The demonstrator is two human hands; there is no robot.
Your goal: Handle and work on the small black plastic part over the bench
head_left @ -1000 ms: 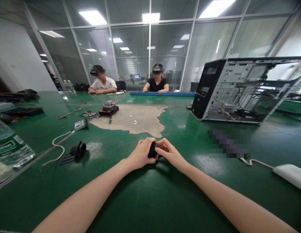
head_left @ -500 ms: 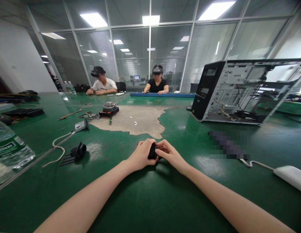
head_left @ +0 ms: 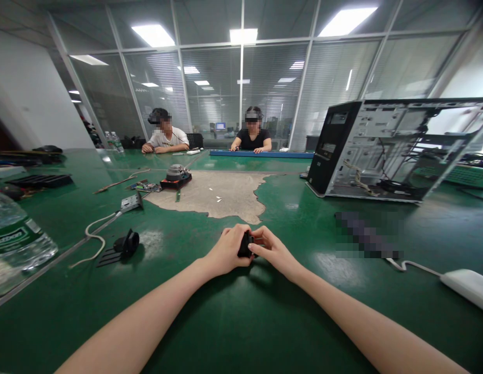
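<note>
Just above the green table, in the middle of the head view, a small black part sits between my two hands. Its exact kind is mostly hidden by my fingers. My left hand wraps around it from the left, thumb below and fingers over the far side. From the right, my right hand pinches its edge with thumb and fingertips. A black plastic piece with a round ring and prongs lies on the table to the left of my hands.
An opened computer case stands at the right. A heatsink fan assembly rests on the bare patch beyond my hands. At the left are a water bottle and a white cable. Two people sit across the table.
Both hands keep their hold on the black part, with only slight finger movement. The whole view has shifted very slightly.
</note>
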